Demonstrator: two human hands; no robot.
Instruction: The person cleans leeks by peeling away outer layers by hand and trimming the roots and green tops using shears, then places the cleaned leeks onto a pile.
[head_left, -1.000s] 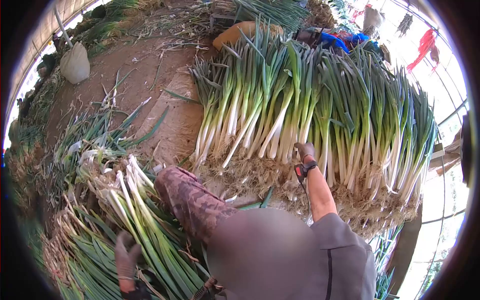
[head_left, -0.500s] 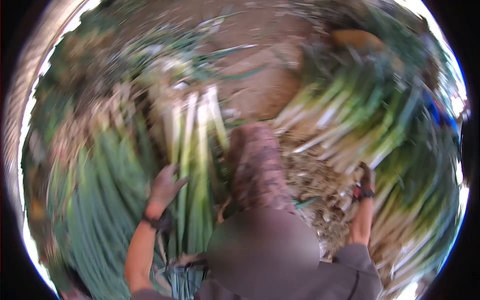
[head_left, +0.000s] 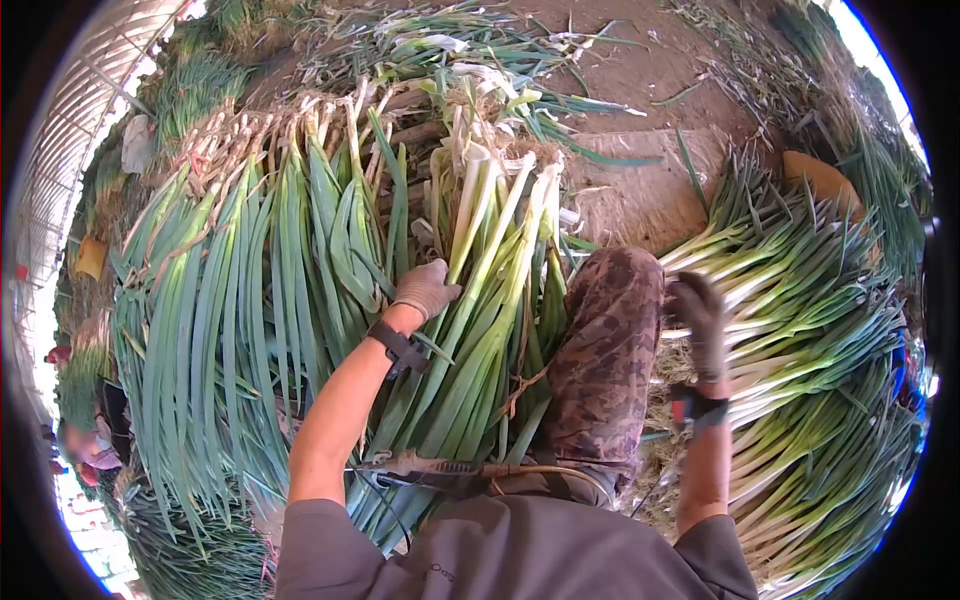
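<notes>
Long green onions with pale bases at the far end lie in front of me, left of my bent knee. My left hand, in a light work glove, is at the left edge of these stalks with its fingers curled among the leaves; the fingertips are partly hidden. My right hand, in a darker glove, is raised just right of my knee. Its fingers are bent and apart, with nothing visible in them. Beside it, white stems of a large spread of green onions point towards me.
Tied green onion bundles lie on the left. Loose leaves litter the far ground, near a flat brown sheet. An orange-brown object sits at the far right. Another person is at the far left.
The view has swung to the right and sharpened. My left hand is farther forward beside the stalks. My right hand has come from the right-hand pile in towards my knee.
</notes>
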